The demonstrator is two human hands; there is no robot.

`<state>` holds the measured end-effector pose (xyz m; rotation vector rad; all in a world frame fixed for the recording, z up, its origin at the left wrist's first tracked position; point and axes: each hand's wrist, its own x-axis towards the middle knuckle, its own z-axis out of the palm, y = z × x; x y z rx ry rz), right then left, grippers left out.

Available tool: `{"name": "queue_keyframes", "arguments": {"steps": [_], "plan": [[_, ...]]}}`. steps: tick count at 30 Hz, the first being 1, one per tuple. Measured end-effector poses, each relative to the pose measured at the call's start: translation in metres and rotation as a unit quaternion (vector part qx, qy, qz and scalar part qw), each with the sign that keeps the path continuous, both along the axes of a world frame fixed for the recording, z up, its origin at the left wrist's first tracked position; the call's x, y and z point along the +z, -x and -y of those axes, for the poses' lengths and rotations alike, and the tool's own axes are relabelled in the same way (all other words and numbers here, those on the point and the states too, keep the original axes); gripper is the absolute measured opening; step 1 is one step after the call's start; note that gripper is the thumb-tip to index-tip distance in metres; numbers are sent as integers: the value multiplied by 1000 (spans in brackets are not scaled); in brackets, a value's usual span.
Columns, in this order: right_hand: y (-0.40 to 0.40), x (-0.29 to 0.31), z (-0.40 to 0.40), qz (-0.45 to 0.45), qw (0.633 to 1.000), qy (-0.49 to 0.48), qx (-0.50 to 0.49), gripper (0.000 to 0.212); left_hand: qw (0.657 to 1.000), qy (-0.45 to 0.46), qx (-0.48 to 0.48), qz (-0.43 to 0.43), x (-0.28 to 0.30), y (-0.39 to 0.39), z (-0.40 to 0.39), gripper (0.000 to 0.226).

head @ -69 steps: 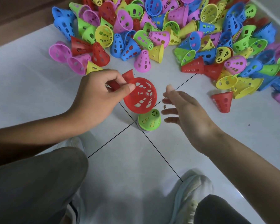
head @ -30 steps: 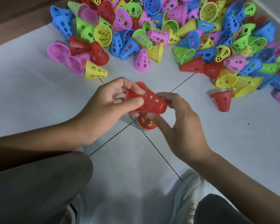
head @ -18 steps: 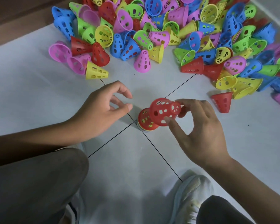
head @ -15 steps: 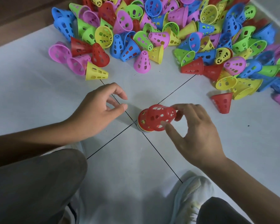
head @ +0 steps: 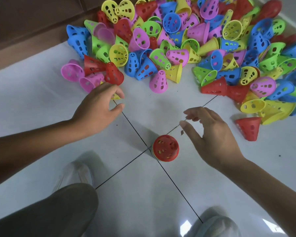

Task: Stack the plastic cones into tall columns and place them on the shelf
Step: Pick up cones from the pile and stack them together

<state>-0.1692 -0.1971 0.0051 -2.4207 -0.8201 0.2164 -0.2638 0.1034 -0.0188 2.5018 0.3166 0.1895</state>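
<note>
A short stack of cones [head: 165,148] with a red cone on top stands upright where the floor tile lines cross. My right hand [head: 210,132] hovers just right of it, fingers spread and relaxed, holding nothing. My left hand [head: 99,108] reaches to the near left edge of the big loose pile of coloured cones [head: 186,40]; its fingers curve above a yellow cone [head: 116,96] that is mostly hidden under them. I cannot see it gripping anything.
A lone red cone [head: 249,127] lies right of my right hand. A pink cone [head: 158,81] stands upright near the pile's front. Brown wooden furniture [head: 32,17] borders the far left. My knee [head: 46,214] and shoes [head: 217,226] are at the bottom.
My right hand set the red cone onto the stack and let go, drawing back to the right. My left hand moved out to the pile's left edge.
</note>
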Motion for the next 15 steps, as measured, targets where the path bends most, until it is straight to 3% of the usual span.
{"name": "queue_keyframes", "arguments": {"steps": [10,15], "plan": [[-96,-41,-66,-24,999,27,10,74,996,-84,22,-35,-25,-32,-51,37],[-134,-60,-102,-7,998,52,20,78,993,-86,23,-74,-35,-38,-63,46]]}}
